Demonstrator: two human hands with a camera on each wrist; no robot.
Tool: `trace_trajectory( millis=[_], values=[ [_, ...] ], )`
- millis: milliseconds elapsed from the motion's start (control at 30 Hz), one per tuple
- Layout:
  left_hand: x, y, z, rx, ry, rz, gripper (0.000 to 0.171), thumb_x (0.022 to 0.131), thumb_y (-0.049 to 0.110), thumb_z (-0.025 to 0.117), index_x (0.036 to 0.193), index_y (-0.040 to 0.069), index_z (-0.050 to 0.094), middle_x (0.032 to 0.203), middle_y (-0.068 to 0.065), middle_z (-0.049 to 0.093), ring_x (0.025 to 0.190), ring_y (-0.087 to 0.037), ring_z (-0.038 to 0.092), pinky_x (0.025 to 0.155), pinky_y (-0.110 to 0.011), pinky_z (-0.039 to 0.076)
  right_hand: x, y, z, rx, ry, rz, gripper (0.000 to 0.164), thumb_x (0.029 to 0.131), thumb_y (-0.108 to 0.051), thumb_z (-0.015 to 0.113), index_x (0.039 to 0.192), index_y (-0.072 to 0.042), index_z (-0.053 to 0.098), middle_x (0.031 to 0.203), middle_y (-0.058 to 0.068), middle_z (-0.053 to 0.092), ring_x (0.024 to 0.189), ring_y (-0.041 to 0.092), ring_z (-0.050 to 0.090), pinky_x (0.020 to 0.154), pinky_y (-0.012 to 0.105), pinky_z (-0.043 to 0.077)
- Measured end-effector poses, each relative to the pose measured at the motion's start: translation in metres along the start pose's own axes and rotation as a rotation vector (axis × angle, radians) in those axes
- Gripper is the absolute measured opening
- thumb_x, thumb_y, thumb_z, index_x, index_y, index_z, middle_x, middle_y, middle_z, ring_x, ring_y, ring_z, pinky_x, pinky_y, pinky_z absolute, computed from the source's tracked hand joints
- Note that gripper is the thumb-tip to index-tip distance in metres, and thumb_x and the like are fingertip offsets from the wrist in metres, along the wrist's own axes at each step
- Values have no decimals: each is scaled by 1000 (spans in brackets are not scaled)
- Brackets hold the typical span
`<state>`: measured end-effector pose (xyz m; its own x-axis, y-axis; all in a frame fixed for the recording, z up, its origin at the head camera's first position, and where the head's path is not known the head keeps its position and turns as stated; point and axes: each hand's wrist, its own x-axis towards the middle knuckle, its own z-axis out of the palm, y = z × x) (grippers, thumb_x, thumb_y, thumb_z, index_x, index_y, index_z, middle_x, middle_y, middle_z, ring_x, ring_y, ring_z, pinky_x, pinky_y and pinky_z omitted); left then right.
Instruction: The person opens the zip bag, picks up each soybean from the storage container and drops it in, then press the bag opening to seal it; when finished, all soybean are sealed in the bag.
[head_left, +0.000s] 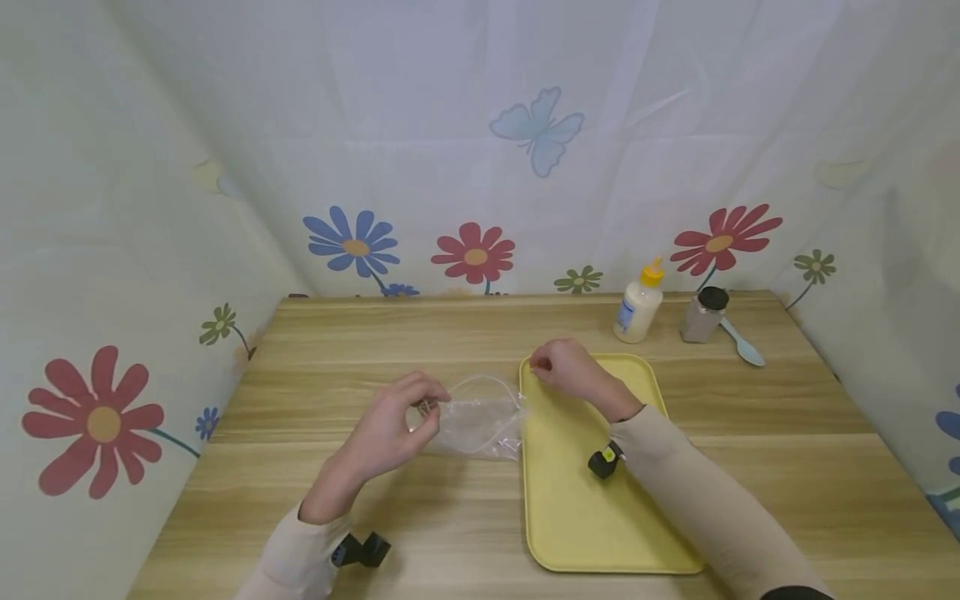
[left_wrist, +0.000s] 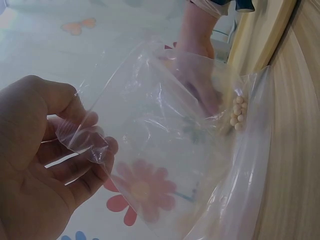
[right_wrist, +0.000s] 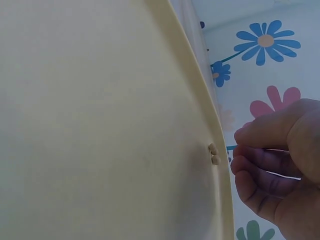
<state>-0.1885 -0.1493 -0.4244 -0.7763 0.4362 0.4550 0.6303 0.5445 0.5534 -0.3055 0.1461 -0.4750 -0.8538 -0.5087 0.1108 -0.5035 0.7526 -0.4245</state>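
Note:
In the head view my left hand (head_left: pixel 401 421) pinches an edge of a clear plastic bag (head_left: pixel 480 425), which spreads over the wood table toward the tray. Thin film bunches between thumb and fingers in the left wrist view, and several small round beige beans (left_wrist: pixel 238 114) sit low inside the bag. Over the far left corner of a yellow tray (head_left: pixel 577 500), my right hand (head_left: pixel 570 375) has its fingers curled and its thumb near them; nothing shows between the tips. Two more beans (right_wrist: pixel 214 154) lie by the tray's rim, beside those fingers in the right wrist view.
Toward the back right of the table (head_left: pixel 337 333) stand a white bottle (head_left: pixel 636 312) with a yellow nozzle and a small jar (head_left: pixel 703 317) with a black lid. A pale blue spoon (head_left: pixel 744 343) lies beside the jar. Flowered sheeting (head_left: pixel 420 150) surrounds the table's back and sides.

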Motion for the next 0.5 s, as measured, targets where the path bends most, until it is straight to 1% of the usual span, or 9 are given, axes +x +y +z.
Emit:
trace_trajectory(
  millis=[200, 333, 500],
  values=[
    [0, -1, 0, -2, 6, 12, 19, 81, 1, 62, 96, 11, 69, 94, 5, 65, 81, -6, 60, 72, -24, 55, 2, 0, 1, -18, -9, -15, 15, 89, -13, 66, 98, -4, 74, 94, 7, 74, 85, 19, 68, 77, 32, 57],
    [0, -1, 1, -3, 10, 10, 18, 81, 2, 63, 96, 11, 69, 94, 5, 65, 80, -5, 60, 72, -24, 55, 3, -2, 0, -15, -19, -18, 14, 89, -12, 66, 98, -3, 74, 95, 8, 74, 84, 19, 68, 78, 33, 57],
    [0, 0, 0, 5, 7, 3, 18, 82, 2, 63, 96, 11, 69, 94, 5, 65, 80, -5, 60, 72, -24, 55, 4, -1, 0, -37, -23, -23, 13, 89, -10, 66, 97, -4, 75, 96, 8, 74, 85, 19, 68, 79, 34, 57]
  ],
)
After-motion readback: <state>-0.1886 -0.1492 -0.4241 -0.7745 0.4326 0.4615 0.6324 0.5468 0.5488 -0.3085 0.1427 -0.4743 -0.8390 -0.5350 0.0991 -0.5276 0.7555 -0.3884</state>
